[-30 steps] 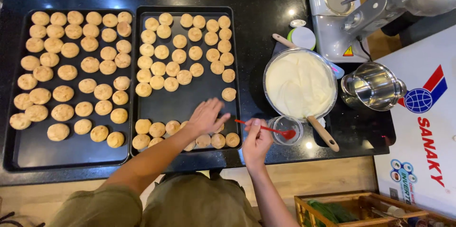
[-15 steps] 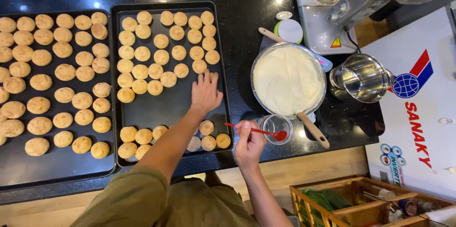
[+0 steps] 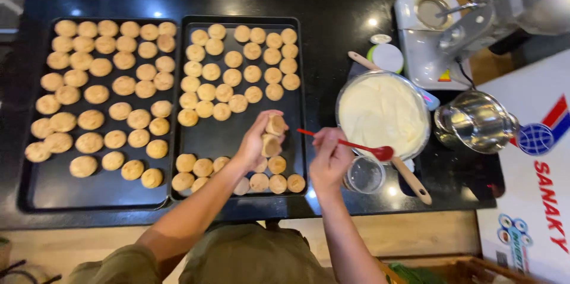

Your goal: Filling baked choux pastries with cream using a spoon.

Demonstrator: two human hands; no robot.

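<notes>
Fingers of the left hand (image 3: 259, 140) hold split pastry shells (image 3: 273, 134) above the tray's (image 3: 237, 135) bare middle; right hand (image 3: 328, 156) grips a red spoon (image 3: 356, 145).

The two round golden-brown cookies (image 3: 272, 134) sit stacked one above the other, raised off the baking tray near the middle of the frame, the lower one showing its paler flat underside. The red spoon (image 3: 350, 144) lies nearly level just right of centre, its thin handle pointing left and its bowl over the near rim of the cream bowl.

Left hand (image 3: 259, 140) was raised mid-frame, fingers curled in a pinch grip — forearm stretched diagonally up from lower left. Right hand (image 3: 330, 154) sat just beside it, closed in a fist-like grip — forearm bare, rising from bottom.
</notes>
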